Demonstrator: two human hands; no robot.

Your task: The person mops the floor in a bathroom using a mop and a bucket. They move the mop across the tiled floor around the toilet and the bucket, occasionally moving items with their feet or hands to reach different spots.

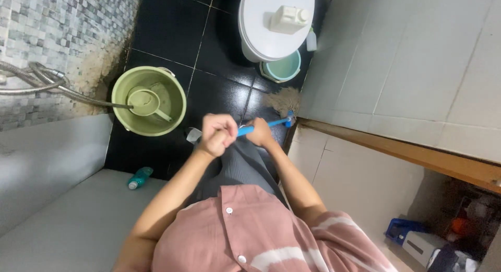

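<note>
The black tiled floor (167, 26) fills the middle of the view, between a mosaic wall and a pale tiled wall. On it stands a white toilet (261, 21) with its lid closed, and a white plastic jug (288, 19) sits on the lid. A green bucket (150, 101) stands further left, with a green dipper (144, 101) inside. Both hands grip the blue handle of a broom (271, 120). The left hand (217, 133) is closed as a fist around the handle end, the right hand (259, 132) is closed around it nearer the bristles, which touch the floor beside the door frame. A small teal bottle (140, 178) lies near the grey ledge.
</note>
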